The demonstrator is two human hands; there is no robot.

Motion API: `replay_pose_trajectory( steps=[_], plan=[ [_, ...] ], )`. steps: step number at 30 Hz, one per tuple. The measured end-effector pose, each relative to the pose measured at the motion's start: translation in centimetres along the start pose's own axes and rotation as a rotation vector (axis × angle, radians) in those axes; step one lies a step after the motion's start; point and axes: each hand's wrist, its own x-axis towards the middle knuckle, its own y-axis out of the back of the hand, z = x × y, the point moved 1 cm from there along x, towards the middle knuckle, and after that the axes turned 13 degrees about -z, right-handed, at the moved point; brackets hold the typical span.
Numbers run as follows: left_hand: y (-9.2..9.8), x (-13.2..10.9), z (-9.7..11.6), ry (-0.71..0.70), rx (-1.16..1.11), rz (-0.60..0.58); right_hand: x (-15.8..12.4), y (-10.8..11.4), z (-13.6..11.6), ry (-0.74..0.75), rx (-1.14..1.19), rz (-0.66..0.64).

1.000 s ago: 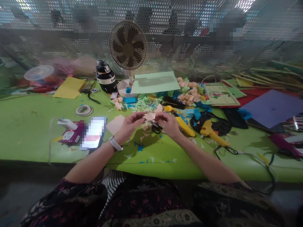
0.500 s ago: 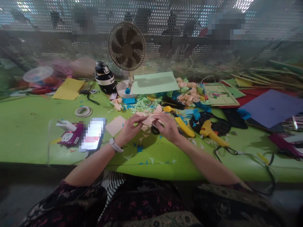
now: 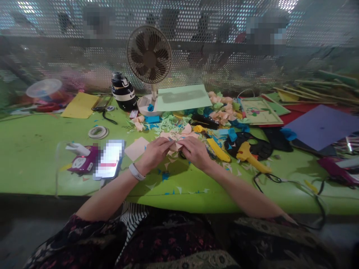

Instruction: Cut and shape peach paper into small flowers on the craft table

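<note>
Both my hands meet over the middle of the green table [image 3: 33, 149]. My left hand [image 3: 156, 152], with a white watch on the wrist, pinches a small peach paper piece [image 3: 176, 145]. My right hand [image 3: 195, 151] grips the same piece from the other side, fingers curled close. The hands press low against the table among paper scraps. Black-handled scissors lie mostly hidden under my right hand.
A phone [image 3: 109, 160] and a magenta device [image 3: 82, 161] lie to the left. A tape roll [image 3: 98, 132], a desk fan [image 3: 148, 56] and a black bottle [image 3: 122, 91] stand behind. Yellow glue guns [image 3: 251, 156] and coloured paper sheets [image 3: 322, 127] fill the right side.
My hands have lowered the peach paper from above the table down onto it and drawn closer together. The scissors are now covered by my right hand.
</note>
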Motion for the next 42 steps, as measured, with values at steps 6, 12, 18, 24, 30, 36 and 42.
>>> replay_pose_trajectory(
  steps=[6, 12, 18, 24, 30, 36, 42],
  plan=[
    [0.4, 0.0, 0.4, -0.020, 0.122, -0.014, 0.1, 0.0, -0.5, -0.013, -0.079, 0.020],
    [0.6, -0.1, 0.8, 0.027, 0.073, 0.006, 0.1, -0.2, -0.7, -0.015, -0.009, 0.031],
    [0.4, -0.3, 1.6, 0.061, 0.132, 0.072, 0.0, -0.3, -0.7, -0.041, 0.108, 0.032],
    [-0.8, -0.3, 2.3, 0.152, -0.143, 0.081, 0.0, -0.5, -0.8, -0.125, 0.196, 0.065],
    [-2.4, -0.5, 2.0, 0.116, -0.298, 0.050, 0.3, -0.5, -1.2, -0.254, 0.451, 0.042],
    [-3.9, -0.9, 2.6, 0.066, -0.261, -0.026, 0.4, 0.2, -1.7, -0.373, 0.553, 0.024],
    [-4.5, -1.6, 3.0, -0.011, -0.214, -0.048, 0.3, 0.3, -3.1, -0.411, 0.695, -0.093]
  ],
)
